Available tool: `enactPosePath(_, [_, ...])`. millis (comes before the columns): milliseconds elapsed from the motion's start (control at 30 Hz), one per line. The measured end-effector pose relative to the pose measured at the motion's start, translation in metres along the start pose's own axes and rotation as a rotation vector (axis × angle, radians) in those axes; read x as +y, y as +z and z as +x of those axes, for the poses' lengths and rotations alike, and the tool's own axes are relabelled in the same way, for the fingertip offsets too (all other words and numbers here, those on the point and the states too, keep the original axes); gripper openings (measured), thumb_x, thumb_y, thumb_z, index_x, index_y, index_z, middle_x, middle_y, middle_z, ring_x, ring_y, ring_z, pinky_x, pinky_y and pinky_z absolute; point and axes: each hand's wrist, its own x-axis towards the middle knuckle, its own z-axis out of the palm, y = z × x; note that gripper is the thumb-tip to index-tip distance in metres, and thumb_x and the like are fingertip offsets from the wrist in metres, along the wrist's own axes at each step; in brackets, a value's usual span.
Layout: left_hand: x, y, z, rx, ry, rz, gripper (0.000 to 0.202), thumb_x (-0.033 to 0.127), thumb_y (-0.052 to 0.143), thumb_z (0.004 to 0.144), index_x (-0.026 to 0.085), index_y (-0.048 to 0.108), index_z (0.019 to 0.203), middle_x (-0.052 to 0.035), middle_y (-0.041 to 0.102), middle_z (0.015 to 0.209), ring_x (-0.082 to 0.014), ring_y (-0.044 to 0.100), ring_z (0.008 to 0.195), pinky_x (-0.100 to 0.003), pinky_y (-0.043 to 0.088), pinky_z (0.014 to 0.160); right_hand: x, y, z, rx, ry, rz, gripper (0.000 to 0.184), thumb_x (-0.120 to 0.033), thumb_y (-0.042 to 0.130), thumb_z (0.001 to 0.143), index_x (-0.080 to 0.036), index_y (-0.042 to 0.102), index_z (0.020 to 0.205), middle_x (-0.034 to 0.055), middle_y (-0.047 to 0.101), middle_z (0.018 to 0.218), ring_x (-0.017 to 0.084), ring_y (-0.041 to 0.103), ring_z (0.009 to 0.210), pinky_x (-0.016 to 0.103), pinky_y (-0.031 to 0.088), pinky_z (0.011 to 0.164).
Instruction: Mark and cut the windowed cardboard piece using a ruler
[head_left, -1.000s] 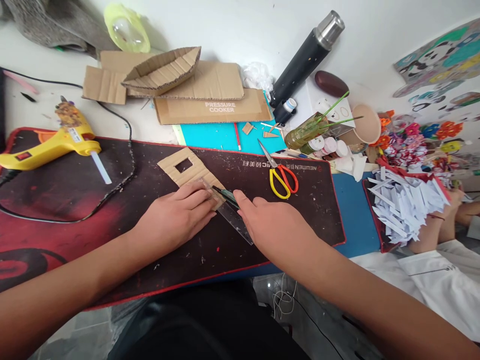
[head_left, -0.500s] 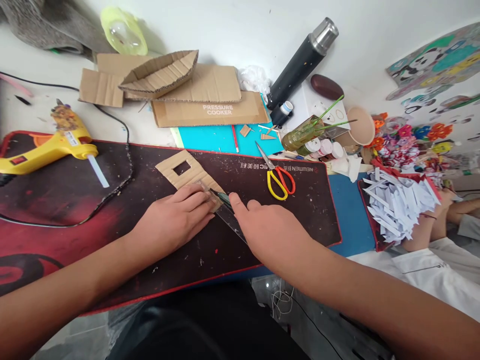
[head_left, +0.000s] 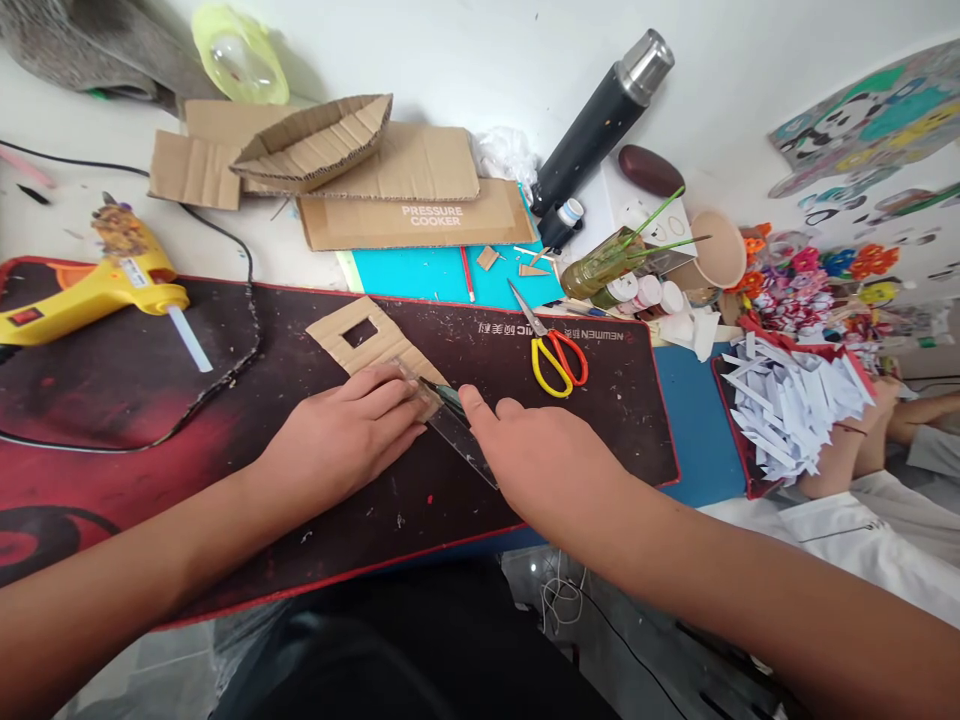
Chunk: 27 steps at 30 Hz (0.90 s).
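Observation:
My left hand (head_left: 345,440) lies flat, fingers stretched out, and presses a clear ruler (head_left: 469,445) onto a piece of brown cardboard with a square hole (head_left: 386,345). My right hand (head_left: 544,460) is closed round a slim green-and-black cutter knife (head_left: 448,397), with the index finger along its back. The blade end sits at the ruler's edge, right beside my left fingertips. All of this rests on a dark red-and-black desk mat (head_left: 150,400).
On the mat lie a yellow glue gun (head_left: 97,285), its black cable (head_left: 247,340) and yellow-and-red scissors (head_left: 556,357). Behind are a cardboard boat (head_left: 315,140), flat cardboard sheets (head_left: 420,215), a black flask (head_left: 600,120) and a paper cup (head_left: 720,250). At right, another person's arm (head_left: 855,455) is by white paper strips (head_left: 795,400).
My right hand with the knife has slid a little along the ruler toward the cardboard. My left hand has stayed pressed in place.

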Motion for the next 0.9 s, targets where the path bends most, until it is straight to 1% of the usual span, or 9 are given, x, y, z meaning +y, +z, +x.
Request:
enactPosePath(233, [-0.0002, -0.0016, 0.0015, 0.01, 0.025, 0.052, 0.028, 0.03, 0.053, 0.115, 0.019, 0.079, 0.118, -0.0087, 0.081, 0.117, -0.0301, 0.072, 0.126, -0.041, 0.065, 0.104, -0.0002, -0.0003, -0.0027, -0.019, 0.019, -0.003, 0.081, -0.007, 0.055, 0.101, -0.011, 0.028, 0.178, 0.0151, 0.075, 0.103, 0.027, 0.078, 0.074, 0.033, 0.06, 0.054])
enactPosePath(400, [0.0002, -0.0012, 0.0023, 0.022, 0.048, 0.081, 0.029, 0.028, 0.052, 0.115, 0.016, 0.077, 0.123, -0.0092, 0.082, 0.116, -0.0303, 0.073, 0.122, -0.042, 0.065, 0.103, -0.0022, 0.0025, -0.0071, -0.015, 0.038, 0.009, 0.082, -0.006, 0.056, 0.1, -0.014, 0.03, 0.178, 0.0144, 0.075, 0.102, 0.026, 0.078, 0.072, 0.031, 0.059, 0.055])
enactPosePath(500, [0.0007, -0.0009, 0.0014, 0.017, 0.039, 0.079, 0.029, 0.029, 0.052, 0.115, 0.017, 0.077, 0.124, -0.0086, 0.081, 0.116, -0.03, 0.073, 0.123, -0.042, 0.065, 0.103, -0.0029, 0.0017, -0.0078, -0.023, 0.044, 0.012, 0.082, -0.007, 0.056, 0.101, -0.013, 0.029, 0.178, 0.0156, 0.076, 0.103, 0.026, 0.078, 0.073, 0.03, 0.059, 0.056])
enactPosePath(633, [0.0007, -0.0002, 0.0001, 0.008, 0.024, 0.053, 0.029, 0.029, 0.052, 0.115, 0.018, 0.077, 0.124, -0.0088, 0.081, 0.116, -0.0302, 0.073, 0.124, -0.042, 0.065, 0.103, -0.0009, -0.0024, -0.0068, -0.04, 0.013, 0.025, 0.081, -0.006, 0.056, 0.1, -0.009, 0.03, 0.177, 0.0173, 0.077, 0.106, 0.028, 0.08, 0.078, 0.033, 0.062, 0.059])
enactPosePath(767, [-0.0001, 0.0014, -0.0012, 0.005, 0.009, 0.014, 0.028, 0.029, 0.054, 0.114, 0.02, 0.077, 0.126, -0.0088, 0.081, 0.119, -0.0303, 0.072, 0.127, -0.042, 0.064, 0.106, 0.0018, -0.0044, -0.0044, -0.063, 0.03, 0.04, 0.081, -0.004, 0.056, 0.1, -0.009, 0.031, 0.177, 0.0178, 0.078, 0.107, 0.029, 0.08, 0.081, 0.035, 0.063, 0.06])
enactPosePath(900, [-0.0007, 0.0024, -0.0019, -0.006, -0.007, 0.002, 0.029, 0.032, 0.052, 0.115, 0.022, 0.077, 0.126, -0.0079, 0.081, 0.119, -0.03, 0.071, 0.128, -0.043, 0.063, 0.107, 0.0046, -0.0067, -0.0031, -0.03, 0.004, 0.053, 0.071, -0.007, 0.051, 0.105, -0.008, 0.034, 0.175, 0.0189, 0.079, 0.105, 0.029, 0.081, 0.083, 0.033, 0.062, 0.062])
